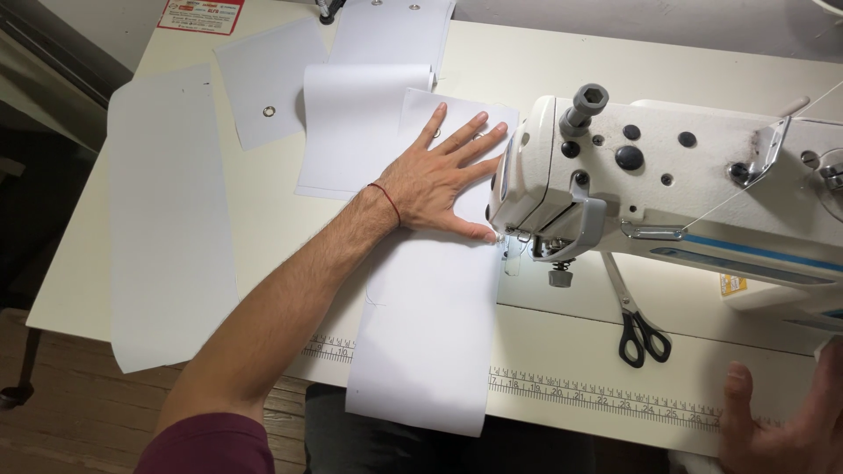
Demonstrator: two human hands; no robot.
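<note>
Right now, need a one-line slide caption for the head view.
Left hand flat on white fabric beside sewing machine; right hand on table edge near scissors.

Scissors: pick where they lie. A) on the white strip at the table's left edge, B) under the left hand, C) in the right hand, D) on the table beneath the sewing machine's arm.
D: the black-handled scissors lie on the table beneath the sewing machine, apart from both hands.
</note>
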